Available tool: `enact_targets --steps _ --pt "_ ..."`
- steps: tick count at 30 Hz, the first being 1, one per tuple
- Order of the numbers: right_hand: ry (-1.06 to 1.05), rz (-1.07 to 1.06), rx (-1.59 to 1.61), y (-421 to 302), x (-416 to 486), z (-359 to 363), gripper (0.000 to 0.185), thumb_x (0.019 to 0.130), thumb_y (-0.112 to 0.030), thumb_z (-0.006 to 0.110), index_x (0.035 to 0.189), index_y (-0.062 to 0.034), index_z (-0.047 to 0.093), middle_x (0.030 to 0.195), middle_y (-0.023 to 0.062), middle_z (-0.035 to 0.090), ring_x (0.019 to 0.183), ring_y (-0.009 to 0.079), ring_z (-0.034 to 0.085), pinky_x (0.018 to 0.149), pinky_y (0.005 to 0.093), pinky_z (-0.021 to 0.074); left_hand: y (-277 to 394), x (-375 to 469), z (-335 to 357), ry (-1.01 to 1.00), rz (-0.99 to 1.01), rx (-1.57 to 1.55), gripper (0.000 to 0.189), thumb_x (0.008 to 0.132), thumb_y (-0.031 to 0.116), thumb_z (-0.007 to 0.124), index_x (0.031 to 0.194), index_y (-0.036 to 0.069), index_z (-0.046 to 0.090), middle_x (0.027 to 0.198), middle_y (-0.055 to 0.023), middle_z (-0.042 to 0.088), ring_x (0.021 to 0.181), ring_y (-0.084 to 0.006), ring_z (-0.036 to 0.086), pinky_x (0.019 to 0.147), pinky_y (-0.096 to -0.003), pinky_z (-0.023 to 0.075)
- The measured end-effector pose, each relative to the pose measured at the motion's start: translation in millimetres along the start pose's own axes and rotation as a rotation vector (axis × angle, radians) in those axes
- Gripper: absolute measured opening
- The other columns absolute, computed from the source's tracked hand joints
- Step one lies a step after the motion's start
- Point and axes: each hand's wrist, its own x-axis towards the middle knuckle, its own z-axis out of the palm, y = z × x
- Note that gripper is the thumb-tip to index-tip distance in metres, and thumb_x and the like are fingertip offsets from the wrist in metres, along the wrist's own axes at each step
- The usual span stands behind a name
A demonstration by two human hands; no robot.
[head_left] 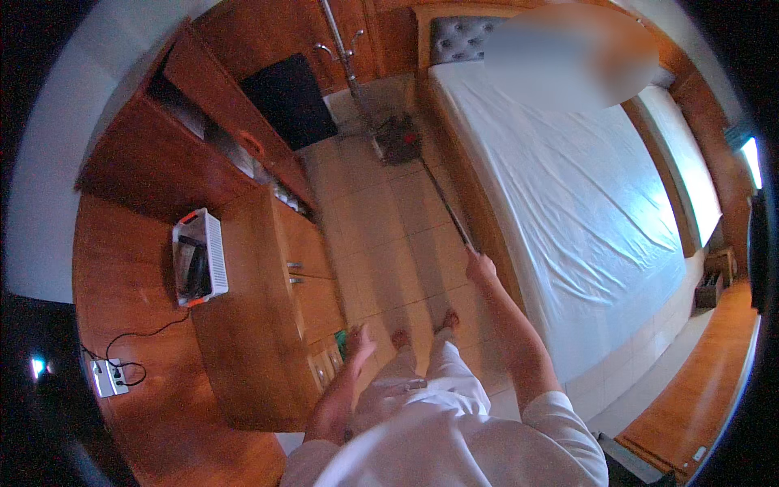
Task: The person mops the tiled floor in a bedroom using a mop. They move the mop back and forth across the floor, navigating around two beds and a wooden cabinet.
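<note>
My right hand (481, 266) grips the near end of a long, thin dark handle (444, 198), out in front of me beside the bed. The handle slants away over the tiled floor to a dark, blurred shape (398, 140) with a red spot. What tool this is, I cannot tell. Slightly blurred, my left hand (361, 343) hangs by the wooden cabinet (307, 262) with nothing visible in it. Something green (341, 344) shows behind it, close to the cabinet drawers. My bare feet stand on the tiles between cabinet and bed.
A bed with a pale, wrinkled sheet (566, 201) runs along the right. At the far end stands a metal pole with hooks (339, 42), near a dark panel (291, 100). A white basket (204, 255) sits left, near a socket (109, 376) with cords.
</note>
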Motion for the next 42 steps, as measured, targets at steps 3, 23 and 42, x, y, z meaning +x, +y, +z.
enact_targets --steps 3,23,42 --pt "0.086 -0.029 -0.077 52.7 -93.7 49.2 0.063 0.089 -0.015 0.049 0.148 -0.0307 0.031 0.11 0.0318 0.058 0.098 0.0464 0.062 0.078 0.0531 0.0533 -68.3 -44.1 35.2 -0.203 -0.336 -0.12 0.053 0.074 0.021 0.068 0.123 0.005 0.057 0.124 -0.0233 0.057 0.118 -0.038 0.054 0.096 -0.046 0.0464" --pt "-0.569 0.64 0.105 115.8 -668.4 70.8 0.077 0.079 -0.009 0.055 0.15 -0.0197 0.028 0.093 0.0255 0.064 0.078 0.0442 0.062 0.069 0.0537 0.0508 -15.2 19.0 102.8 0.313 0.1 -0.668 0.037 0.082 0.016 0.066 0.116 0.005 0.06 0.103 -0.0136 0.065 0.09 -0.0314 0.064 0.083 -0.0387 0.0521" --pt "-0.124 0.185 0.403 148.9 -220.5 115.4 0.073 0.084 -0.009 0.054 0.15 -0.0292 0.03 0.096 0.0261 0.067 0.089 0.0395 0.068 0.075 0.0484 0.0518 -104.4 -300.7 107.4 0.0 -0.556 -0.369 0.028 0.084 0.014 0.061 0.111 0.004 0.063 0.107 -0.0127 0.068 0.1 -0.0249 0.065 0.084 -0.0377 0.0532"
